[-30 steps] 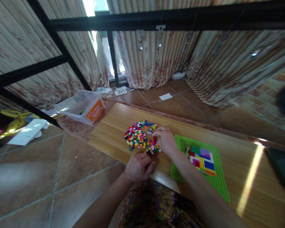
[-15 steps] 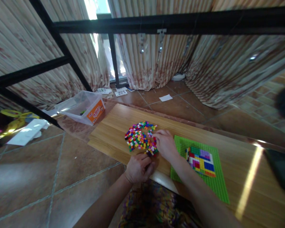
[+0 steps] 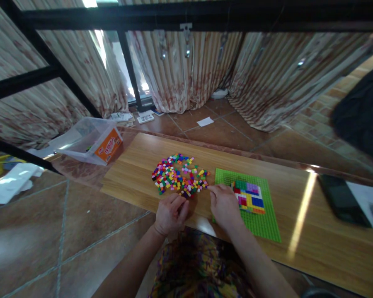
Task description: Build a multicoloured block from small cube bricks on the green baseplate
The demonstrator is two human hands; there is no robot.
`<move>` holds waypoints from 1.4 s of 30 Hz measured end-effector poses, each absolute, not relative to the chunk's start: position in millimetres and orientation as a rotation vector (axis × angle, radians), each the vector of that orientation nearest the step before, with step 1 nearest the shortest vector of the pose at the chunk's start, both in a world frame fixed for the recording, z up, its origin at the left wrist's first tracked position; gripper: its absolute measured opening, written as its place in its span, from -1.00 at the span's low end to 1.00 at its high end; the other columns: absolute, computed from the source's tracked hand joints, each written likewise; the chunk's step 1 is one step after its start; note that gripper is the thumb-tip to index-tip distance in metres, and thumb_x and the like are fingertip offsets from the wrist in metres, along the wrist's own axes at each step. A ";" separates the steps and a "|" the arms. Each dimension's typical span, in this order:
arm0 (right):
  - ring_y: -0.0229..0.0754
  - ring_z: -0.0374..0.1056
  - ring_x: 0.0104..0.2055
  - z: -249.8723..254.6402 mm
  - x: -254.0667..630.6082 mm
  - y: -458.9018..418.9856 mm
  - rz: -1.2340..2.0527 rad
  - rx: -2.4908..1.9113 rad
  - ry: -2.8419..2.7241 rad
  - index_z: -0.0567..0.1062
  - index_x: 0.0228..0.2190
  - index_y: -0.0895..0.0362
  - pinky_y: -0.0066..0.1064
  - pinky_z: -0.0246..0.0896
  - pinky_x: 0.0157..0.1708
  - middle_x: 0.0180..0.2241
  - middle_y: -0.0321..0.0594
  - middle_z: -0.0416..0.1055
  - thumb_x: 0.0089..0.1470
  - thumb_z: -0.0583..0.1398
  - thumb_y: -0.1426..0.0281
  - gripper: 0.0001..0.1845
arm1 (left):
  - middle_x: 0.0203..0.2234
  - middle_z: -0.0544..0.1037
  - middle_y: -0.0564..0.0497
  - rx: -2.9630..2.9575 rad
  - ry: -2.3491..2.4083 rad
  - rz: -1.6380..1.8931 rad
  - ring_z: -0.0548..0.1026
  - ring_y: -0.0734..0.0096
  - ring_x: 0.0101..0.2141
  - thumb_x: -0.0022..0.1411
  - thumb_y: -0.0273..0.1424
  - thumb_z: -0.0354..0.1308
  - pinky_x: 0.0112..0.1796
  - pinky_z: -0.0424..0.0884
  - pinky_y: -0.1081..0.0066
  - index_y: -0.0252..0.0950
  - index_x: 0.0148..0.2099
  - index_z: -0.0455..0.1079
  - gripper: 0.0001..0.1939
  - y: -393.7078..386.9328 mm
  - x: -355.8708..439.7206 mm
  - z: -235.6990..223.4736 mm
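Note:
A pile of small coloured bricks [image 3: 178, 179] lies on the wooden table [image 3: 298, 244]. To its right sits a green baseplate [image 3: 261, 223] carrying a patch of red, yellow, blue, purple and green bricks [image 3: 248, 196]. My left hand [image 3: 170, 213] rests at the table's near edge just below the pile, fingers curled together; what they hold is hidden. My right hand [image 3: 224, 203] lies on the baseplate's left edge, fingers bent with the tips pinched near the patch. I cannot make out anything in the pinch.
A clear plastic box with an orange label [image 3: 93, 140] stands off the table's far left corner. A dark phone [image 3: 342, 199] lies at the right end. Black metal bars [image 3: 186, 16] and curtains run behind. Papers litter the tiled floor.
My right hand has drawn back from the brick pile to the baseplate's left edge. The left hand stays near the table edge. The camera has shifted right and down.

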State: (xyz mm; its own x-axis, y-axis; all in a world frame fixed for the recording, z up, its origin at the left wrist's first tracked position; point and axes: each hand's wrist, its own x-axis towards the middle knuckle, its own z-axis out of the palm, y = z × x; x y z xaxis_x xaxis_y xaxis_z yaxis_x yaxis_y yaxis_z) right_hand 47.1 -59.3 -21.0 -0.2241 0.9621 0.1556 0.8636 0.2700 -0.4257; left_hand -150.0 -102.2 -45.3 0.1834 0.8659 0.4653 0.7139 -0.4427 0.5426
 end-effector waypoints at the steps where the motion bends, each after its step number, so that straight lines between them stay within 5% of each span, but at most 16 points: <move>1: -0.04 0.29 -0.17 -21.3 42.7 -61.5 0.357 -1.671 -2.177 0.57 -0.24 0.14 -0.25 0.16 -0.10 -0.22 -0.05 0.47 0.17 0.02 0.53 -0.67 | -0.49 0.44 0.00 2.242 1.553 1.110 0.41 0.43 -0.44 0.30 -0.43 0.04 -0.41 0.31 0.45 -0.28 -0.33 0.36 -0.86 -101.9 -149.7 -45.6; 16: -0.09 0.29 -0.01 -22.3 19.1 -78.1 0.460 -1.379 -2.203 0.54 -0.10 0.12 -0.29 0.23 0.03 -0.05 -0.09 0.43 0.20 0.05 0.53 -0.67 | -0.42 0.49 -0.02 2.263 1.650 1.057 0.46 0.37 -0.38 0.30 -0.43 0.05 -0.35 0.38 0.41 -0.25 -0.26 0.37 -0.91 -96.3 -148.0 -43.5; 34: 0.00 0.18 0.17 -34.4 -1.1 -52.7 0.319 -1.196 -2.440 0.49 0.00 0.07 -0.07 0.13 0.12 0.11 -0.14 0.38 0.21 0.05 0.51 -0.61 | -0.42 0.48 -0.06 2.213 1.542 1.186 0.44 0.35 -0.38 0.25 -0.49 0.00 -0.37 0.40 0.40 -0.27 -0.22 0.36 -0.88 -102.6 -147.4 -44.6; 42: -0.01 0.20 0.11 -31.5 10.5 -48.1 0.279 -1.216 -2.370 0.50 -0.05 0.10 -0.11 0.13 0.10 0.09 -0.10 0.38 0.22 0.04 0.48 -0.66 | -0.35 0.51 -0.04 2.033 1.787 1.291 0.49 0.38 -0.33 0.28 -0.47 0.03 -0.31 0.45 0.40 -0.24 -0.15 0.37 -0.87 -117.3 -173.9 -33.5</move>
